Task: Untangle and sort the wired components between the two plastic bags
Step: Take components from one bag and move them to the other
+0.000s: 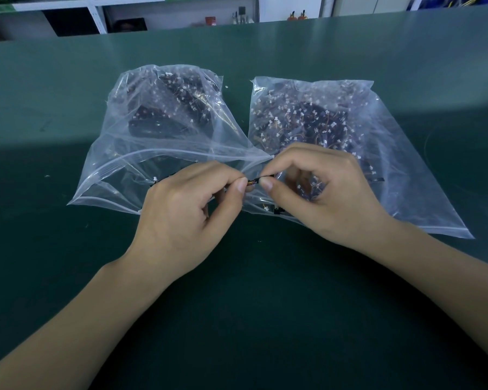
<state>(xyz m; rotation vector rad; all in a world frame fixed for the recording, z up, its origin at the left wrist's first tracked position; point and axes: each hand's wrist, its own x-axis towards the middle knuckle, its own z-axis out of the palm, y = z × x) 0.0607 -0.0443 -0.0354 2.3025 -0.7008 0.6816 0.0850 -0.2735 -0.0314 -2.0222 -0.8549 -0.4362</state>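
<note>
Pinching wired component: left hand, right hand, thumbs facing.

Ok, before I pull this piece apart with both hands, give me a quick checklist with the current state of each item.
1. Left hand pinches the wired component: ok.
2. Right hand pinches its other end: ok.
3. Component free of other wires: cannot tell, fingers hide its ends.
4. Left bag mouth open to receive parts: ok.
5. Right bag lying flat on the green table: ok.
6. Loose component at the right bag's near edge: not ok, it is poking out.
</note>
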